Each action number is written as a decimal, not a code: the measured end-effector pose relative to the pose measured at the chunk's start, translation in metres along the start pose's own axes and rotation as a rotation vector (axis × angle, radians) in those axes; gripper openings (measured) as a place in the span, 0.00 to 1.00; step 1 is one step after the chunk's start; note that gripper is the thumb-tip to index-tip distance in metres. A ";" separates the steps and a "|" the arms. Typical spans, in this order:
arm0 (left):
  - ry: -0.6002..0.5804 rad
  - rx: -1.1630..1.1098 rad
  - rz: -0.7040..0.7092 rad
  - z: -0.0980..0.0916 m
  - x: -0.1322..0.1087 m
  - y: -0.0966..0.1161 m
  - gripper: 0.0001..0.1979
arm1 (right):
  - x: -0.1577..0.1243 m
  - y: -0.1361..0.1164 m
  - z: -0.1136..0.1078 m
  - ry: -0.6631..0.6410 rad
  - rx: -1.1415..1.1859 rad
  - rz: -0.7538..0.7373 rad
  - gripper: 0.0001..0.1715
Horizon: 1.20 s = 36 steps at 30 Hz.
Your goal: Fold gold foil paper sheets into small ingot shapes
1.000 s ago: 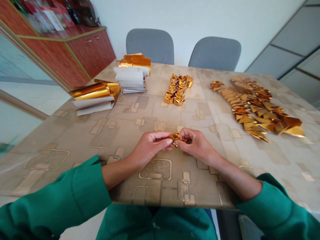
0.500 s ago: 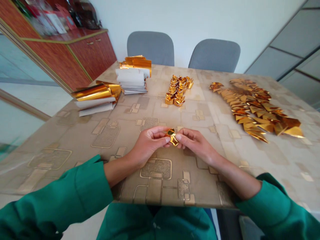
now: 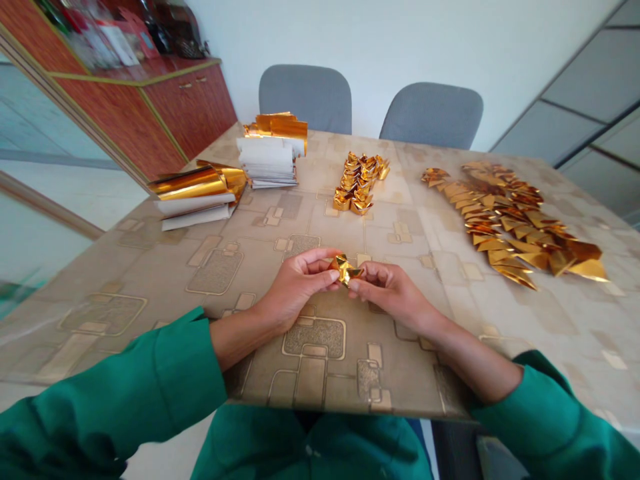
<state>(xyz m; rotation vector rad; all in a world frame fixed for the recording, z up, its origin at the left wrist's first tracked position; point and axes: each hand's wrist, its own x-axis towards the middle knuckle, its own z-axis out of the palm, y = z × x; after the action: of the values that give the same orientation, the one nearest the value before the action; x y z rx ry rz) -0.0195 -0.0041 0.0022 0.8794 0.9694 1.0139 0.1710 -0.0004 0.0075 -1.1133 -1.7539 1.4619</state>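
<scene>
Between my hands, just above the near middle of the table, is a small folded gold foil paper piece (image 3: 345,269). My left hand (image 3: 309,279) pinches its left side between thumb and fingers. On the other side my right hand (image 3: 383,287) grips the right end with thumb and forefinger. Beyond the hands, rows of folded gold foil pieces (image 3: 357,187) nest together at the table's middle. To the right lies a larger spread of flatter, pointed gold foil pieces (image 3: 515,220). My fingers cover part of the held piece.
At the back left stands a stack of gold and white paper sheets (image 3: 270,160), with a curled gold sheet pile (image 3: 200,190) nearer me. Two grey chairs (image 3: 305,100) are behind the patterned tablecloth (image 3: 210,347). A red-brown cabinet (image 3: 190,110) is at the far left.
The foil piece has turned and opened at its right end, now showing pointed corners. My right thumb has moved slightly lower; both hands keep hold of it.
</scene>
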 end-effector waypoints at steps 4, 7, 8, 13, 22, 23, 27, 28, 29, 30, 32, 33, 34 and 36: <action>-0.019 0.070 0.044 0.001 -0.002 0.004 0.22 | -0.001 -0.001 -0.002 0.100 -0.056 -0.038 0.20; -0.030 0.107 0.059 0.002 -0.002 0.005 0.22 | -0.001 0.001 -0.002 0.096 -0.086 -0.074 0.20; -0.031 0.114 0.062 0.002 -0.002 0.005 0.23 | -0.001 0.002 -0.002 0.063 -0.080 -0.075 0.19; -0.093 0.133 0.066 0.003 -0.002 0.002 0.26 | 0.000 0.002 -0.001 0.023 -0.068 -0.078 0.17; -0.098 -0.084 -0.018 0.005 -0.004 -0.001 0.12 | -0.001 -0.004 0.010 0.171 0.189 -0.083 0.19; -0.106 -0.047 0.000 0.006 -0.004 -0.001 0.12 | -0.002 -0.004 0.011 0.167 0.216 -0.083 0.19; -0.112 0.081 0.072 0.006 -0.005 0.001 0.11 | -0.003 -0.002 0.015 0.152 0.276 -0.065 0.18; -0.116 0.097 0.084 0.006 -0.005 0.001 0.11 | -0.003 -0.002 0.015 0.146 0.282 -0.058 0.18; -0.119 0.112 0.099 0.005 -0.005 0.002 0.11 | -0.003 -0.002 0.015 0.138 0.286 -0.051 0.18; -0.121 0.127 0.112 0.005 -0.004 0.002 0.12 | -0.003 -0.002 0.014 0.129 0.287 -0.043 0.18; -0.118 0.151 0.132 0.004 -0.003 0.003 0.12 | -0.002 -0.004 0.012 0.107 0.280 -0.027 0.18; -0.114 0.161 0.138 0.004 -0.003 0.004 0.12 | -0.002 -0.005 0.011 0.098 0.274 -0.020 0.17; -0.106 0.166 0.145 0.004 -0.003 0.004 0.12 | -0.002 -0.006 0.010 0.095 0.268 -0.018 0.17; -0.093 0.169 0.158 0.004 -0.003 0.005 0.11 | -0.002 -0.007 0.009 0.100 0.254 -0.031 0.16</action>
<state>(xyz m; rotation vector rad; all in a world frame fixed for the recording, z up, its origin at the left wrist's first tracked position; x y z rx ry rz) -0.0180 -0.0063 0.0085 1.1483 0.9269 1.0258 0.1629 -0.0071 0.0128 -1.0034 -1.4637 1.5339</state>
